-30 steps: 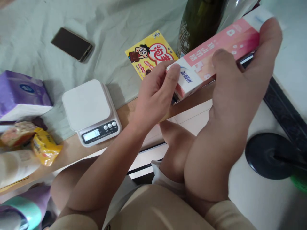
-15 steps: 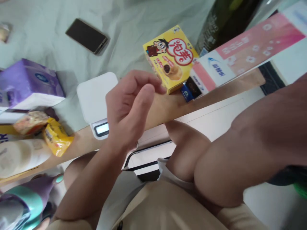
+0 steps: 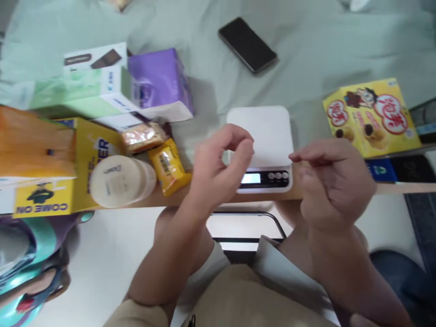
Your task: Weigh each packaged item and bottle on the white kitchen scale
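Note:
A white digital scale [image 3: 269,127] with a lit display lies at the table's front edge, its plate bare. Over its left side, my left hand [image 3: 218,163] is curled, thumb and index fingertips close together, with nothing visible between them. On the other side my right hand [image 3: 337,181] has its fingers bent inward and the index fingertip near the scale's right edge; no object shows in it. The yellow snack box [image 3: 381,118] with cartoon printing lies just beyond my right hand. Left of my left hand lies a yellow snack packet [image 3: 168,168].
A black phone [image 3: 248,45] lies behind the scale. At left are a lidded tub [image 3: 119,181], a clear-wrapped snack [image 3: 143,136], a purple pack [image 3: 160,81], a green-white box [image 3: 91,91], a yellow box [image 3: 44,197] and an orange pack [image 3: 34,145].
The view has swung left, bringing more of the left-hand items into sight. My right hand has come up to the right side of the scale. The pink box and dark bottle have left view.

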`<state>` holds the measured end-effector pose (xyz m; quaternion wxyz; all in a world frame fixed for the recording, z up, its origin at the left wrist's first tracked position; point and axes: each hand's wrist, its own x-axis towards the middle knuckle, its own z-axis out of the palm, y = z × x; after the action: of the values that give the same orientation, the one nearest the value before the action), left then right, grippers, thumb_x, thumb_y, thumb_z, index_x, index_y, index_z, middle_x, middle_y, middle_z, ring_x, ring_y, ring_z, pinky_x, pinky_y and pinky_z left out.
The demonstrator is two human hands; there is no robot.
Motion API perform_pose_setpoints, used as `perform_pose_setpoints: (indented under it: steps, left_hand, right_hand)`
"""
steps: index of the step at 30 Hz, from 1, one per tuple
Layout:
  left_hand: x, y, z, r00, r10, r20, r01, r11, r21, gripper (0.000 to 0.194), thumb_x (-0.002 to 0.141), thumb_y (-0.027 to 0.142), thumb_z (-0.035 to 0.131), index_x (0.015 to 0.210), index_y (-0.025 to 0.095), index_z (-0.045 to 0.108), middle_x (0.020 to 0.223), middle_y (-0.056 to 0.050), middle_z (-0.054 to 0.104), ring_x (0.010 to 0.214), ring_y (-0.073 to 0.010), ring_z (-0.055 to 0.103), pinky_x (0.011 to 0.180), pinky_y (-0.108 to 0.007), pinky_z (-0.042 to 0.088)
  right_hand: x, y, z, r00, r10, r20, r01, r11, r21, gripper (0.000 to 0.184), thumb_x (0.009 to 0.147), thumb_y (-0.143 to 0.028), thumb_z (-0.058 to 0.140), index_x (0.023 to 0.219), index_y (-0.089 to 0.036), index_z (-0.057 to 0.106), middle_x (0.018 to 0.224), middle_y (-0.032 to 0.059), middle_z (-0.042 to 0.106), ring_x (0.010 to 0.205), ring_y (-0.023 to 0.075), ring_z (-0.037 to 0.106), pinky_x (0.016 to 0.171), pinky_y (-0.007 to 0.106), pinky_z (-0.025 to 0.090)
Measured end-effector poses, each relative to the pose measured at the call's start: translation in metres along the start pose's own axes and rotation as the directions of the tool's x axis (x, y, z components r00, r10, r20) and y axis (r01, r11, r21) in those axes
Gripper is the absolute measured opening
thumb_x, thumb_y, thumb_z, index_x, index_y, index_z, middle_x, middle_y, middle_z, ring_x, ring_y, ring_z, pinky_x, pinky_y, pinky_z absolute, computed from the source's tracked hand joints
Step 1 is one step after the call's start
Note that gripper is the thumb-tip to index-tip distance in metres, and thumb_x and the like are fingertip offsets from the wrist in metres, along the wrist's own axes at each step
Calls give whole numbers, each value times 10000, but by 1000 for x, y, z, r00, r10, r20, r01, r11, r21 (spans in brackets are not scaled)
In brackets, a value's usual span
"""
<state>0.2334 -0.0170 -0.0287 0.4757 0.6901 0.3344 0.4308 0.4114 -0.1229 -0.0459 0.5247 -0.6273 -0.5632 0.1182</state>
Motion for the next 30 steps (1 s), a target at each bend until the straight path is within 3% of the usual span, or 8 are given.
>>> perform_pose_setpoints:
  steps: [5,9,12,17,20,22,25,30]
  left_hand:
    - [-5,-9,-32,988,-73,-139,57,992,-113,255,1070,370,529,903,233,663,825,-9,710,787,-168,667,767,-337,542]
    - [-12,-21,-39,925,-175,-336,55,940,-337,350,1084,541,509,1209,266,687,1292,-68,726,1234,-231,671,1089,-391,522]
    - [-10,-26,-41,878,-274,-392,12,833,-554,454,1073,625,479,1305,281,662,1497,-61,650,1501,-247,531,1295,-401,403]
    - [4,-16,-53,780,-511,-360,118,687,-717,503,1073,600,359,1323,269,642,1475,-77,668,1536,-262,518,1275,-417,447]
    - [9,-7,-61,727,-615,-305,194,610,-768,479,1072,490,309,1322,236,629,1450,-108,662,1474,-265,565,1220,-417,478]
    - [9,-4,-64,706,-646,-290,221,590,-777,452,1066,452,295,1262,227,635,1404,-111,673,1433,-260,583,1194,-406,483]
    - [5,-4,-62,748,-612,-258,236,608,-758,404,1053,475,322,1164,241,632,1375,-93,691,1390,-253,605,1173,-401,481]
    - [1,-8,-59,772,-596,-221,268,621,-737,380,1011,513,447,1267,270,590,1485,-83,666,1443,-272,602,1220,-466,455]
  right_hand:
    - [39,-22,63,974,-134,180,141,990,-26,199,882,-228,677,1075,-274,696,1019,31,728,955,211,694,845,418,573]
    - [91,-60,117,936,-244,253,250,968,10,283,850,-224,718,1121,-291,669,1096,26,741,1026,201,716,895,401,631]
    - [131,-88,159,860,-283,424,312,950,1,389,793,-174,773,1139,-303,651,1216,1,734,1156,210,710,1017,394,624]
    - [169,-94,218,662,-289,691,424,905,-28,537,756,-210,819,1249,-302,625,1340,-20,717,1241,216,663,1024,363,616]
    - [174,-81,239,644,-316,697,468,883,-32,511,728,-215,858,1178,-320,639,1274,-9,746,1130,238,690,905,364,631]
    - [174,-80,241,667,-333,666,483,874,-48,476,737,-216,857,1151,-324,649,1227,-5,754,1087,248,693,874,377,632]
    - [175,-90,218,703,-311,640,504,852,-139,489,766,-242,839,1223,-315,681,1234,5,744,1140,262,685,936,415,631]
    - [148,-80,113,839,-293,459,469,817,-336,511,945,-362,706,1451,-323,651,1459,38,679,1359,273,643,974,426,620]
